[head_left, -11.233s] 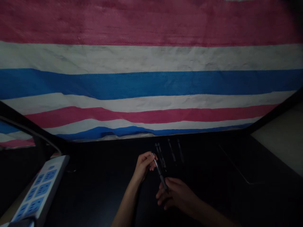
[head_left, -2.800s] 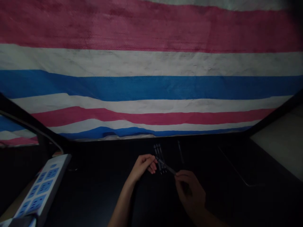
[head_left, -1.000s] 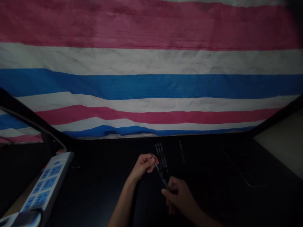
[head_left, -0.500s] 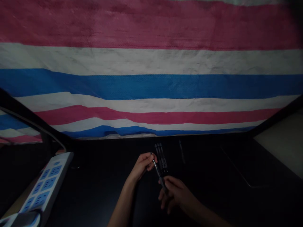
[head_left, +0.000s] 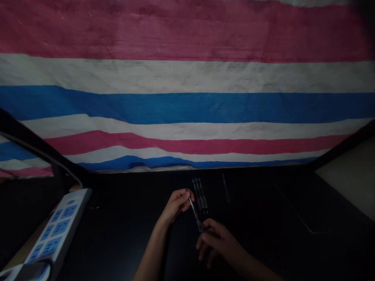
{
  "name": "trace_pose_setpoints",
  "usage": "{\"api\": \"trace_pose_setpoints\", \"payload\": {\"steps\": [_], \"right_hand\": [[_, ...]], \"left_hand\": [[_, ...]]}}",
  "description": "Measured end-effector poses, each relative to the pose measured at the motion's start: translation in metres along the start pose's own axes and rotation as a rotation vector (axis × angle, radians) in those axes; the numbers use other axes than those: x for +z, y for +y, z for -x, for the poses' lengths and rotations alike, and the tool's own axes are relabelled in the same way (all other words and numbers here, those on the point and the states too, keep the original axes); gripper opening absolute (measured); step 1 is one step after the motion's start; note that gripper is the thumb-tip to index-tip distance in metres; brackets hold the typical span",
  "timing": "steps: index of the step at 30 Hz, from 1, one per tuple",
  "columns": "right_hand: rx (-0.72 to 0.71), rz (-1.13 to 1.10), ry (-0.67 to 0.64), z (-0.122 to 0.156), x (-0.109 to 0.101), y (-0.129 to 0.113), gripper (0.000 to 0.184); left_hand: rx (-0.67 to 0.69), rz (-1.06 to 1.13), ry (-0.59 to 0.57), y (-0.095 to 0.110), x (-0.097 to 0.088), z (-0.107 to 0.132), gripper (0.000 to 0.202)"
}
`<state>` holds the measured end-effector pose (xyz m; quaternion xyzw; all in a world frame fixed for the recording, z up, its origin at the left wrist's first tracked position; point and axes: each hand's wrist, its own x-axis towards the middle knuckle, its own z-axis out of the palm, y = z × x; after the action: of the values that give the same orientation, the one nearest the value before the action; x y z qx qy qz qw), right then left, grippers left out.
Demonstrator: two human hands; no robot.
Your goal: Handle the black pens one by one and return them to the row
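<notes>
A slim dark pen (head_left: 193,210) with a shiny barrel slants down between my two hands. My left hand (head_left: 176,203) pinches its upper end between thumb and fingers. At the lower end, the thumb and forefinger of my right hand (head_left: 215,238) close around the tip, while its other fingers curl loosely below. Just beyond the pen, several similar dark pens (head_left: 200,195) lie side by side on the black table (head_left: 117,234). Another dark pen (head_left: 226,188) lies apart, farther right. Dim light hides the fine detail of the tip.
A white power strip (head_left: 60,230) with blue socket faces runs along the left, a dark plug at its near end. A thin, dark flat object (head_left: 301,218) lies at the right. Striped sheeting (head_left: 187,105) hangs behind the table.
My right thumb has slid down along the pen toward its lower end, uncovering more of that part. My left hand keeps its pinch in the same place.
</notes>
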<state>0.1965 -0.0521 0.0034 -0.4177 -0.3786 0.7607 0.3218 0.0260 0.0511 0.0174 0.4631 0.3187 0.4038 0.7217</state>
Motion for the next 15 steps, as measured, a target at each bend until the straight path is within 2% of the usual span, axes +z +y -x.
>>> {"api": "trace_pose_setpoints", "payload": {"steps": [3, 7, 11, 15], "right_hand": [[0.032, -0.008, -0.005, 0.001, 0.000, 0.000, 0.047], [-0.005, 0.018, 0.007, 0.003, 0.003, -0.006, 0.043], [0.044, 0.032, 0.026, 0.004, 0.008, -0.011, 0.050], [0.021, 0.061, 0.041, 0.004, 0.008, -0.009, 0.046]], "left_hand": [[0.002, 0.002, 0.002, 0.000, 0.000, 0.000, 0.038], [0.003, 0.006, 0.007, -0.002, -0.002, 0.000, 0.038], [0.005, 0.006, 0.012, -0.003, -0.003, -0.001, 0.038], [0.008, 0.012, 0.019, -0.004, -0.004, -0.002, 0.038]]}}
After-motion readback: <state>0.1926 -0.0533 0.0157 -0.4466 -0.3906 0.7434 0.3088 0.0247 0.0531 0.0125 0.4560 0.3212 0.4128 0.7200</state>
